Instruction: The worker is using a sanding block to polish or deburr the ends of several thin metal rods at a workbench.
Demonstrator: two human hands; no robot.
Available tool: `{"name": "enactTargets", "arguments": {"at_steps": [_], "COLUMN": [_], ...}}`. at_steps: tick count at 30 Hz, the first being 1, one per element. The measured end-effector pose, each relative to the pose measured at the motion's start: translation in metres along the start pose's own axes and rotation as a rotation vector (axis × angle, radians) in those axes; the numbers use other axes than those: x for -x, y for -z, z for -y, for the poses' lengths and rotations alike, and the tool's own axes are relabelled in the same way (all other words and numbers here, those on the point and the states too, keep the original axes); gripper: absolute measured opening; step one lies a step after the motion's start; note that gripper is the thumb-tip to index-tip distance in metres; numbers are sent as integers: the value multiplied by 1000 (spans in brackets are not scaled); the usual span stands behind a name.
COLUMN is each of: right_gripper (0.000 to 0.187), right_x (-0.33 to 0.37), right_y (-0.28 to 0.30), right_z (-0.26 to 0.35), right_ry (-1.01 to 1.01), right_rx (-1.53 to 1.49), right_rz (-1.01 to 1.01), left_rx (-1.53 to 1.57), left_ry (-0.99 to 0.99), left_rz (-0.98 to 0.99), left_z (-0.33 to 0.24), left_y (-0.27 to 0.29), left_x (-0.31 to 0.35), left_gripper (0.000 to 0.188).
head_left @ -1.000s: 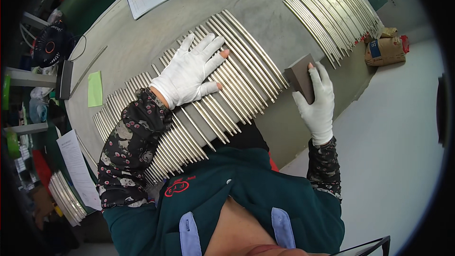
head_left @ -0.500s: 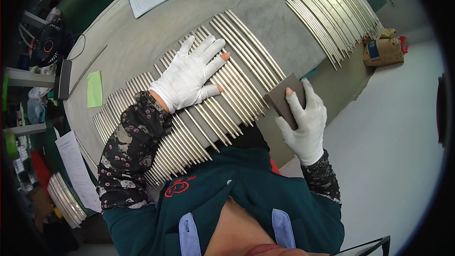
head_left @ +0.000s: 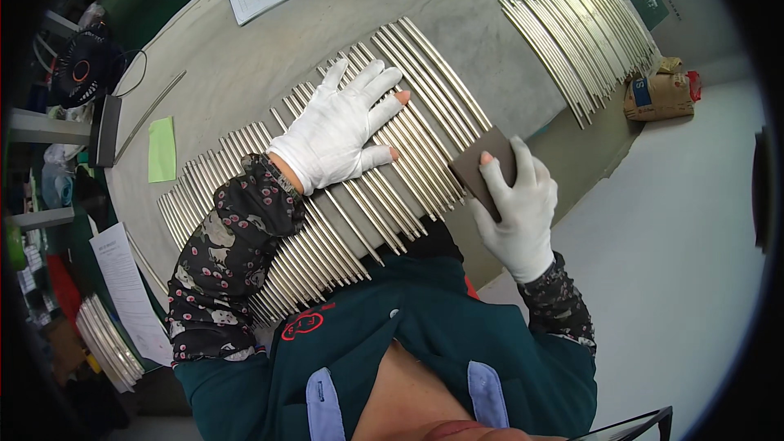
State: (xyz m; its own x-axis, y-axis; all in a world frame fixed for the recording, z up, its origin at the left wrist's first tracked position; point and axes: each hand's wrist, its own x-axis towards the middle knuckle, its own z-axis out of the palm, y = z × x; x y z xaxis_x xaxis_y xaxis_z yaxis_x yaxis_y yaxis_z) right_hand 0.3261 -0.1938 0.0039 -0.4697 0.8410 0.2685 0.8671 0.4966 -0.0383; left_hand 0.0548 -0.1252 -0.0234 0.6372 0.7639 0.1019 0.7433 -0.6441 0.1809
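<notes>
Head view shows a grey table (head_left: 245, 57) with a long row of thin shiny metal rods (head_left: 384, 147) lying side by side. The left hand (head_left: 339, 135), in a white glove with cut-off tips, lies flat on top of the rods with its fingers spread wide apart, pressing them down so they do not roll. The right hand (head_left: 518, 208), also gloved, holds a small dark brown sanding block (head_left: 483, 171); its fingers are wrapped tight around the block, with one bare fingertip on top. The block sits at the near ends of the rods, just at the edge of the row, touching or almost touching them; the view bends here, so it is hard to be sure. This looks like the rubbing step, with the block working on the rod ends while the other hand keeps the row still. The next move calls for a steady push of the block along the rods, with the flat hand staying firm. A second bunch of rods (head_left: 580, 33) lies well apart, farther along the table, and a green paper slip (head_left: 162, 149) lies near the left side.
</notes>
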Motion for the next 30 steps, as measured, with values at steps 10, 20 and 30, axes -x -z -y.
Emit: {"name": "enactTargets", "arguments": {"at_steps": [10, 20, 30], "right_gripper": [58, 55, 59], "right_x": [-21, -40, -36], "right_y": [-6, -9, -11], "right_z": [-1, 5, -2], "right_ry": [24, 22, 4], "right_rx": [47, 92, 45], "right_rz": [-22, -35, -58], "left_rx": [10, -50, -36], "left_ry": [-6, -23, -19], "left_rz": [-29, -81, 10], "left_z": [-1, -2, -3], "left_y": [-5, -6, -4], "left_x": [-13, -24, -29], "left_gripper": [70, 68, 72]}}
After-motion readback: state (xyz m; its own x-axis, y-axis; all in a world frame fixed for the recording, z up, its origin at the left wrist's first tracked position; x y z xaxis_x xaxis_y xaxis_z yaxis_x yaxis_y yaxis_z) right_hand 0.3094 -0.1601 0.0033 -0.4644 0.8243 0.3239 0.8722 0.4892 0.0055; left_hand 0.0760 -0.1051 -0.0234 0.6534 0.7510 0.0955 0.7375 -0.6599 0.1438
